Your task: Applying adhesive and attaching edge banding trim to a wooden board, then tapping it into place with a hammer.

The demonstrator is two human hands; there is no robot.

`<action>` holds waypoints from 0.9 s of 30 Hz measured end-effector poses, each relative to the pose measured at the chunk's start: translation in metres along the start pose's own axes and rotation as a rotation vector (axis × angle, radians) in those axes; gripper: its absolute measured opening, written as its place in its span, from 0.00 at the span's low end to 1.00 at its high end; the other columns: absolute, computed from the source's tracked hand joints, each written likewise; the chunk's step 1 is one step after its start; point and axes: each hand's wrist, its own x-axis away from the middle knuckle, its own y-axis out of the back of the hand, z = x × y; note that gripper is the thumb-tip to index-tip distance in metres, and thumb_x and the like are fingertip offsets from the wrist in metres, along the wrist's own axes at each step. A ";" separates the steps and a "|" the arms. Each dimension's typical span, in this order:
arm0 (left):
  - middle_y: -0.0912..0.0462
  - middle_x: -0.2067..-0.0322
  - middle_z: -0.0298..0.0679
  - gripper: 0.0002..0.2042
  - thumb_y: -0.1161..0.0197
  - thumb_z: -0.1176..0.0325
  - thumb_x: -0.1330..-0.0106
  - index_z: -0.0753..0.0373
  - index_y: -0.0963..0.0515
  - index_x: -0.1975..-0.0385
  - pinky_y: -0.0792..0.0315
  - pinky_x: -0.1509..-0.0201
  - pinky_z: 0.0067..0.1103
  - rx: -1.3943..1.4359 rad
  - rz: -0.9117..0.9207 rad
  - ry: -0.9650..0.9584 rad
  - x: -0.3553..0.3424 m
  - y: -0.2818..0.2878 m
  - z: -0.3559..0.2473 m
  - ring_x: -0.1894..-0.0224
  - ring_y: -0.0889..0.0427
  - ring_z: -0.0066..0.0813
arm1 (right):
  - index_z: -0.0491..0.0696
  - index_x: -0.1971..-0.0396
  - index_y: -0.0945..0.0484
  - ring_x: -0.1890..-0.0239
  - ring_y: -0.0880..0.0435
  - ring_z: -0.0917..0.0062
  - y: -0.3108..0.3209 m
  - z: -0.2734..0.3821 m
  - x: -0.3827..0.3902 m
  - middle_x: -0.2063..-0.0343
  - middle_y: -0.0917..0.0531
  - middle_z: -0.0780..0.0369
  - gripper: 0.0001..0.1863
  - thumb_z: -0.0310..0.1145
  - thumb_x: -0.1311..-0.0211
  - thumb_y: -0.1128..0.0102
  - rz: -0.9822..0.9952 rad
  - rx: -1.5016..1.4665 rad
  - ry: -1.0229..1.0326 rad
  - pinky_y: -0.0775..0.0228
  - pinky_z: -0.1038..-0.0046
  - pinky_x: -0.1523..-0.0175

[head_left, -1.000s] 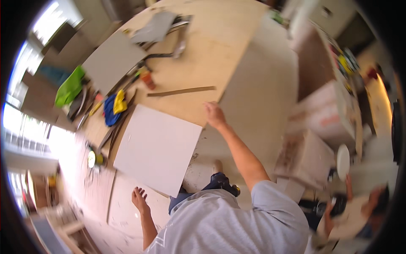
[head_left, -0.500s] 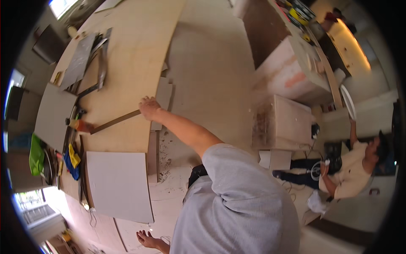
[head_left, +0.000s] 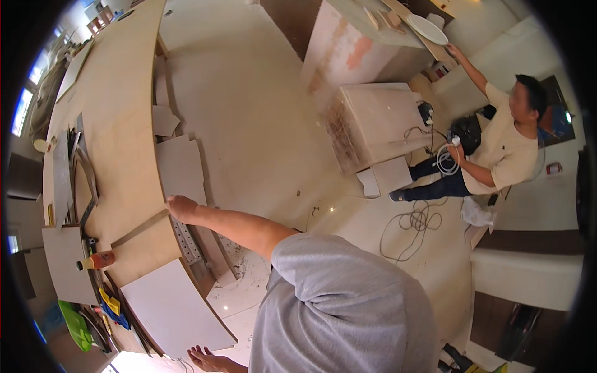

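2 hands on record: right hand [head_left: 181, 207], reached out on a bare forearm, fingers curled down over the near end of a long wooden strip [head_left: 142, 227] at the edge of the plywood tabletop [head_left: 121, 124]; left hand [head_left: 208, 359], at the lower rim of the view, fingers spread flat and holding nothing, just beside the near corner of a large pale square tile [head_left: 165, 308]. Wooden strip: lies slanted across the tabletop, one end under the right hand, running toward the tools at the far side. Pale square tile: flat on the tabletop, overhanging its edge, near the strip but apart from it. 1 orange bottle [head_left: 98, 260] lying on its side between the strip's far end and a grey tile [head_left: 67, 261]. Yellow and blue items [head_left: 112, 308] and a green item [head_left: 76, 324] beside the pale tile. Several tile offcuts [head_left: 180, 168] rest against the tabletop's edge above the floor [head_left: 249, 124]. 1 other person [head_left: 497, 149] sits well apart, holding a coiled white cable [head_left: 444, 160], with more cable [head_left: 413, 224] loose on the floor.
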 end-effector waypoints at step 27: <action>0.24 0.49 0.46 0.23 0.45 0.62 0.30 0.63 0.37 0.39 0.27 0.45 0.29 0.599 0.365 0.266 0.110 -0.005 -0.005 0.50 0.23 0.33 | 0.45 0.58 0.18 0.58 0.18 0.67 0.166 0.044 0.218 0.61 0.17 0.56 0.19 0.33 0.53 0.33 0.829 -0.175 0.147 0.27 0.70 0.52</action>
